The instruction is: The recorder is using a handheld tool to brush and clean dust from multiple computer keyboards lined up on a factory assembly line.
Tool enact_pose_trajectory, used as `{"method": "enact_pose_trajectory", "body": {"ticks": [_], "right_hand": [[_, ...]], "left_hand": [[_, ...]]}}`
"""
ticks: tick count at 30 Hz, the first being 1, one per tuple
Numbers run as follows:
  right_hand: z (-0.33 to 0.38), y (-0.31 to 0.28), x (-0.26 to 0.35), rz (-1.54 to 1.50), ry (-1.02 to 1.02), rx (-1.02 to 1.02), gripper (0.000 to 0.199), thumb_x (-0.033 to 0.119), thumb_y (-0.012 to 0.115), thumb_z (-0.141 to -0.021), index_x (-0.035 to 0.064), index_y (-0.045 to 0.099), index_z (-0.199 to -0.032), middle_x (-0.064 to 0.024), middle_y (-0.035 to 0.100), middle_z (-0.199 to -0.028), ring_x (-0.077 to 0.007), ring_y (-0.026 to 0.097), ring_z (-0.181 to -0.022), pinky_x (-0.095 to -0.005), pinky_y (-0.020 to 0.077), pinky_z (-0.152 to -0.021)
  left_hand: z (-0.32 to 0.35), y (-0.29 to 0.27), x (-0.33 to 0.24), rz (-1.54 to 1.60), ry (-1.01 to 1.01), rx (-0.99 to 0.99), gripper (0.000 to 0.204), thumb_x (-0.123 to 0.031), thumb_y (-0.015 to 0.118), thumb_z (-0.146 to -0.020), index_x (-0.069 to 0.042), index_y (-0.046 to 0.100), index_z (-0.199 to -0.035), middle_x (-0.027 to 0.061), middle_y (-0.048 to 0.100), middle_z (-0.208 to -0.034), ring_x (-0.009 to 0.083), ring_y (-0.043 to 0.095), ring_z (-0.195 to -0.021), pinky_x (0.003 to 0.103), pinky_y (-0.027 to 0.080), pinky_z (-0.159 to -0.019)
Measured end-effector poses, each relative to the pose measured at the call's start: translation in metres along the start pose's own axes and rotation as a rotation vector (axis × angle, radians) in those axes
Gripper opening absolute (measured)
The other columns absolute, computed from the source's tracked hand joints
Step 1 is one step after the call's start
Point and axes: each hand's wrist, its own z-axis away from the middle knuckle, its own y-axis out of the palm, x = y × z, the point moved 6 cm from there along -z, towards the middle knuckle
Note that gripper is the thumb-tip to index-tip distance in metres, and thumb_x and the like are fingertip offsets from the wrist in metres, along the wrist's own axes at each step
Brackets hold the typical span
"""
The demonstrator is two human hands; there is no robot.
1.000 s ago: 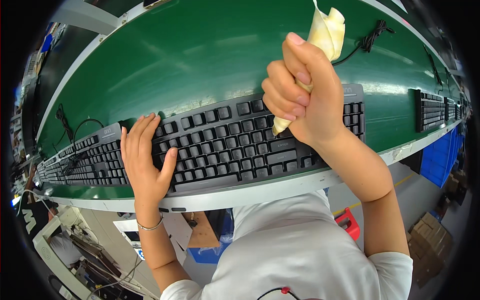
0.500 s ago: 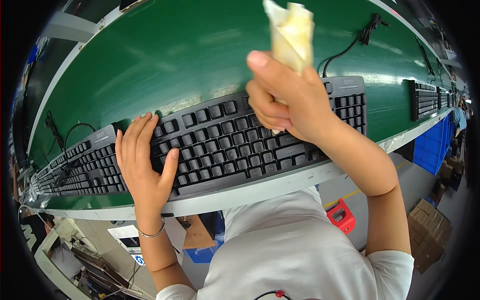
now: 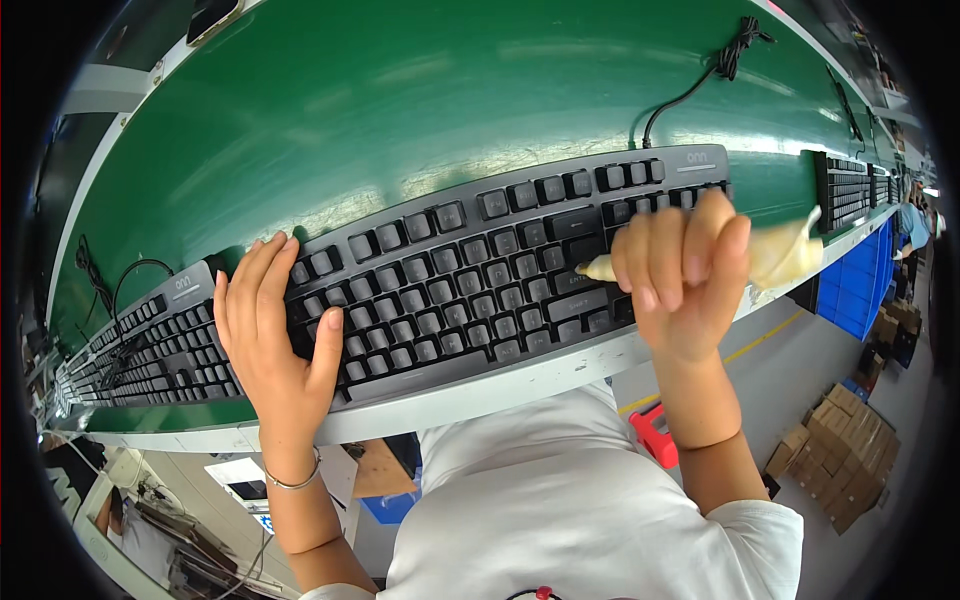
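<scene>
A black keyboard [image 3: 425, 322] lies along the bench's near edge. My left hand [image 3: 272, 345] rests flat over its left end, fingers stretched out and thumb apart. Above the right part of the keys, my right hand [image 3: 685, 275] is wrapped round a pale yellow cone-shaped bag [image 3: 785, 255]. The bag's narrow tip points left, close to the large keys right of the middle; whether it touches them I cannot tell. Its wide, crumpled end sticks out to the right of the hand. My right hand hides some of the keys beneath it.
More keyboards [image 3: 165, 340] lie in a row to the left, and others [image 3: 845, 190] farther right. A coiled black cable [image 3: 735, 55] sits on the green bench top [image 3: 400, 110]. Blue crates [image 3: 855, 280] and cardboard boxes [image 3: 840, 450] stand beyond the bench's right side.
My right hand has come down and to the right, turning the bag from upright to nearly level with its tip leftward. My left hand stays on the keyboard's left end.
</scene>
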Motion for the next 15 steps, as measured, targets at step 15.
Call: {"method": "enact_pose_trajectory", "body": {"ticks": [15], "right_hand": [[0.007,-0.011,-0.013,-0.269,0.049,0.080,0.041,0.029,0.027,-0.107,0.0176,0.034,-0.068,0.0050,0.030,-0.046,-0.0090,0.023,-0.040,-0.0257,0.0290,-0.043]], "left_hand": [[-0.005,0.002,-0.006,0.001,0.008,0.035,0.049,-0.032,0.059,-0.085,-0.007,0.056,-0.127,0.0076,0.058,-0.130,0.0265,0.051,-0.124,0.047,0.023,-0.114]]}}
